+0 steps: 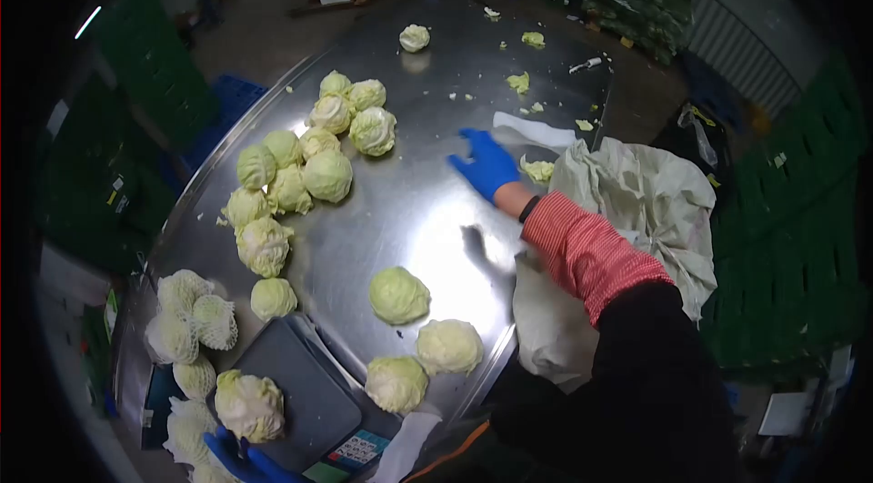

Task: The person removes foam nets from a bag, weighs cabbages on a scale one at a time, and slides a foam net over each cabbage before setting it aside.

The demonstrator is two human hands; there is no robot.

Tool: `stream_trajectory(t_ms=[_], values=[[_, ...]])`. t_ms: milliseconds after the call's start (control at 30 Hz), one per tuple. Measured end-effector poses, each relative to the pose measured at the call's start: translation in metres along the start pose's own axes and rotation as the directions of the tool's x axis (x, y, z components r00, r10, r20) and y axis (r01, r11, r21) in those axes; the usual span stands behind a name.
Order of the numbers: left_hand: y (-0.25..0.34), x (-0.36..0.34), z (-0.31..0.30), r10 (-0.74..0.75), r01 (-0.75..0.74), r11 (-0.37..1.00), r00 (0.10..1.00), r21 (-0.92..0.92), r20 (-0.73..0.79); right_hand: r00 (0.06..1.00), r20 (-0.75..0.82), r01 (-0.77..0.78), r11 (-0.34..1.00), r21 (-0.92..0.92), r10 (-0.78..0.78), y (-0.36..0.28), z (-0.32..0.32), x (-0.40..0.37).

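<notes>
My right hand [488, 163], in a blue glove, reaches over the metal table with its fingers spread and holds nothing. A strip of white foam netting [534, 132] lies just beyond it, and a loose cabbage leaf [537, 170] is near the wrist. At the lower left edge my left hand [244, 460], also blue-gloved and partly cut off, has its fingers apart at the near side of a cabbage [250, 406]. That cabbage sits on the dark plate of a weighing scale [305, 378]. Cabbages in white foam nets [186, 328] stand left of the scale.
Several bare cabbages [329, 176] are grouped along the table's left side; three more [398, 295] sit near the front edge. A pale crumpled sack [637, 201] covers the right edge. Leaf scraps [518, 83] dot the far end. Green crates [782, 237] are stacked at right.
</notes>
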State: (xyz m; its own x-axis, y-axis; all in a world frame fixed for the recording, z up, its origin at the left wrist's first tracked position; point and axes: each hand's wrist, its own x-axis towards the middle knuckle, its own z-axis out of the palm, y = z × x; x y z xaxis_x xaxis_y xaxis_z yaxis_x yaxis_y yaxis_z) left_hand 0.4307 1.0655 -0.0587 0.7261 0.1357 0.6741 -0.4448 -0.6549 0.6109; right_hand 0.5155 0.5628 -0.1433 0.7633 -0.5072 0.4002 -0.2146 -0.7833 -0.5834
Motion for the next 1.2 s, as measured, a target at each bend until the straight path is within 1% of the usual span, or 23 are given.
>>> stream_trajectory(t_ms=[67,167,233,300,400,433,467,500,533,567,600,633,667,700,767,800,833,900,967,1033,1100,1167,1200], values=[[0.011,-0.016,0.010,-0.030,0.082,0.981,0.960,-0.178,0.280,0.996,-0.062,-0.076,0.975,-0.208,0.065,0.085,-0.003,0.029],[0.051,-0.031,0.059,-0.091,0.324,0.899,0.796,-0.294,0.599,0.983,-0.012,-0.165,0.857,-0.488,0.182,0.146,-0.005,0.070],[0.038,-0.052,0.096,-0.134,0.445,0.845,0.711,-0.295,0.690,0.968,-0.070,-0.231,0.738,-0.634,0.242,0.179,0.015,0.086],[0.051,-0.054,0.125,-0.225,0.575,0.800,0.551,-0.170,0.803,0.949,-0.124,-0.302,0.723,-0.622,0.289,0.219,0.037,0.093],[0.053,-0.059,0.161,-0.241,0.637,0.764,0.427,-0.101,0.872,0.975,0.055,-0.103,0.656,-0.748,0.215,0.231,0.061,0.094],[0.036,-0.059,0.175,-0.230,0.704,0.704,0.345,-0.089,0.910,0.998,0.025,-0.030,0.719,-0.695,0.066,0.205,0.070,0.088],[0.018,-0.055,0.192,-0.206,0.766,0.638,0.267,-0.078,0.941,0.989,0.139,0.134,0.753,-0.644,-0.058,0.169,0.073,0.081],[0.006,-0.056,0.200,-0.172,0.822,0.567,0.190,-0.060,0.967,0.942,0.276,0.276,0.904,-0.325,-0.189,0.142,0.082,0.070],[0.022,-0.047,0.209,-0.199,0.760,0.632,0.344,-0.148,0.917,0.903,0.409,0.107,0.991,0.076,-0.129,0.099,0.083,0.046],[0.042,-0.031,0.222,-0.211,0.680,0.698,0.493,-0.223,0.844,0.807,0.550,0.044,0.950,0.309,-0.216,0.052,0.068,0.032],[0.051,-0.022,0.233,-0.240,0.706,0.651,0.540,-0.279,0.807,0.758,0.611,-0.092,0.889,0.449,-0.230,0.007,0.054,0.011],[0.056,-0.017,0.242,-0.278,0.727,0.600,0.580,-0.333,0.766,0.575,0.781,-0.451,0.701,0.553,-0.245,-0.032,0.030,-0.004],[0.058,-0.013,0.248,-0.319,0.740,0.546,0.616,-0.392,0.720,0.512,0.783,-0.452,0.665,0.595,-0.352,-0.053,0.023,-0.019],[0.058,-0.008,0.245,-0.364,0.793,0.522,0.540,-0.314,0.759,0.440,0.771,-0.457,0.625,0.633,-0.460,-0.068,0.019,-0.031],[0.049,-0.004,0.225,-0.469,0.881,0.451,0.373,-0.147,0.800,0.518,0.779,-0.306,0.774,0.555,-0.354,-0.083,0.014,-0.044],[0.042,-0.012,0.218,-0.447,0.869,0.450,0.418,-0.206,0.791,0.549,0.774,-0.226,0.835,0.502,-0.317,-0.091,0.012,-0.053],[0.037,-0.016,0.210,-0.433,0.832,0.532,0.424,-0.154,0.795,0.672,0.671,-0.256,0.752,0.607,-0.313,-0.102,0.004,-0.060],[0.032,-0.023,0.187,-0.445,0.756,0.655,0.402,-0.016,0.800,0.781,0.506,-0.039,0.780,0.625,-0.366,-0.119,-0.002,-0.071],[0.035,-0.029,0.171,-0.426,0.854,0.507,0.370,-0.120,0.826,0.737,0.497,0.119,0.812,0.572,-0.458,-0.136,0.002,-0.089],[0.038,-0.027,0.148,-0.286,0.970,0.164,0.223,-0.182,0.932,0.729,0.582,-0.035,0.829,0.558,-0.361,-0.149,0.012,-0.109],[0.047,-0.037,0.127,-0.183,0.918,-0.355,0.114,-0.174,0.976,0.740,0.578,-0.070,0.816,0.574,-0.343,-0.164,0.012,-0.131],[0.031,-0.058,0.116,-0.163,0.846,-0.491,0.144,-0.207,0.976,0.777,0.448,0.144,0.817,0.559,-0.443,-0.172,0.022,-0.154],[0.022,-0.069,0.111,-0.142,0.810,-0.547,0.159,-0.211,0.977,0.721,0.333,0.427,0.768,0.478,-0.608,-0.179,0.023,-0.154]])
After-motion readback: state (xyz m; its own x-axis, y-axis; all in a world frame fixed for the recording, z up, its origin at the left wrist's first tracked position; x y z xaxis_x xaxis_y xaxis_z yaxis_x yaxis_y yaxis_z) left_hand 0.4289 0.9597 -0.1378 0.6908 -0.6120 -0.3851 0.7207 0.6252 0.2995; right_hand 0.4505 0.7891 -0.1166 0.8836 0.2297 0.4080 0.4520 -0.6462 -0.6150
